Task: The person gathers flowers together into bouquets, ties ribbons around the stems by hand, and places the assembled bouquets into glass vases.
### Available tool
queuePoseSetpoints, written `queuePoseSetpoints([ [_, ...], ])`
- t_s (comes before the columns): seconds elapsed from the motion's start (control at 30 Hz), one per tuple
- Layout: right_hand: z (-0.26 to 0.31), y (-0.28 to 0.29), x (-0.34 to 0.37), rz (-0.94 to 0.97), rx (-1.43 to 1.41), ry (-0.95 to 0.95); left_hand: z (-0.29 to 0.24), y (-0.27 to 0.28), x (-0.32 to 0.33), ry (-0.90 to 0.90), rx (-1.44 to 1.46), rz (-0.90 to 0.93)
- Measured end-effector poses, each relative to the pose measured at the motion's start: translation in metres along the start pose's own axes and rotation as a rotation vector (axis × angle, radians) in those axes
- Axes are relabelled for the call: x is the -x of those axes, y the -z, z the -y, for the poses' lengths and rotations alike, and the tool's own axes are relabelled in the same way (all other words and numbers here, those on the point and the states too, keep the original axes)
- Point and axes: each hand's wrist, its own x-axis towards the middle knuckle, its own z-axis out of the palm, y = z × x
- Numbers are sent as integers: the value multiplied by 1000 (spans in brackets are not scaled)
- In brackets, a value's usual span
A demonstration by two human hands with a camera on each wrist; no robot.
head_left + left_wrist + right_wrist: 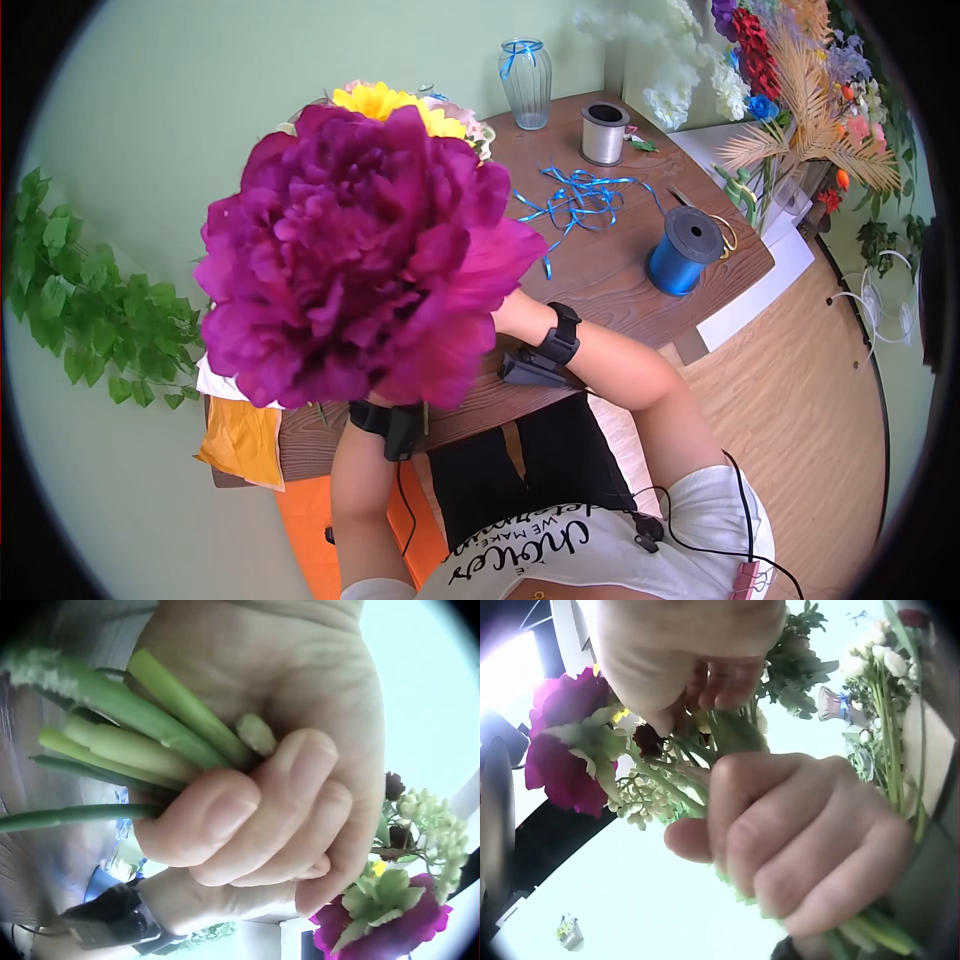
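You hold a bouquet (350, 250) up over the left side of the table (600, 285).
Your left hand (262, 772) has its fingers clamped round the green stems (127, 705); your right hand (690, 652) is at the flowers just above, fingers curled, though whether they pinch anything you cannot tell here. To the right on the table lie loose blue ribbon (582, 200) and a blue spool (685, 250), with a glass vase (527, 90) at the far side.

The person wears a white short-sleeved T-shirt (610, 535) with black lettering (535, 550), black wrist straps (566, 330) bearing black camera units (403, 433), thin black cables (747, 520) and a small pink box (746, 580).
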Motion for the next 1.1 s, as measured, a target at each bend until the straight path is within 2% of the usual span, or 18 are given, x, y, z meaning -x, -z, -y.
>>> queuePoseSetpoints([
  [0.07, -12, -2, 6, -41, -4, -74, -1, 0, -1, -5, -32, -5],
  [0.13, -42, 8, 17, 98, -142, -165, 1, 2, 2, -15, -73, -40],
  [0.17, -67, 26, 22, 260, -295, -218, 3, 5, 5, -31, -102, -75],
  [0.27, -69, 18, 32, 159, -223, -265, 12, 2, 4, -81, -388, -352],
  [0.33, -61, 14, 30, 103, -194, -285, 15, -16, -2, -66, -704, -724],
  [0.47, -46, 17, 25, 65, -193, -347, 17, -6, -1, -14, -744, -785],
  [0.5, -43, 19, 23, 70, -195, -367, 19, -9, -1, -57, -696, -857],
  [0.63, -18, 32, 13, 98, -237, -464, 17, -16, -5, -102, -770, -872],
  [0.73, -8, 35, 12, 87, -251, -491, 17, -23, -5, -184, -638, -893],
  [0.83, -4, 34, 9, 54, -253, -501, 15, -13, 1, -123, -854, -814],
  [0.97, 2, 31, 0, -51, -252, -513, 18, -9, -4, -88, -876, -743],
  [1.0, 3, 28, -3, -103, -249, -515, 16, -15, -6, -45, -739, -782],
  [1.1, -19, 15, -6, -255, -131, -440, 13, -24, -13, -56, -690, -817],
])
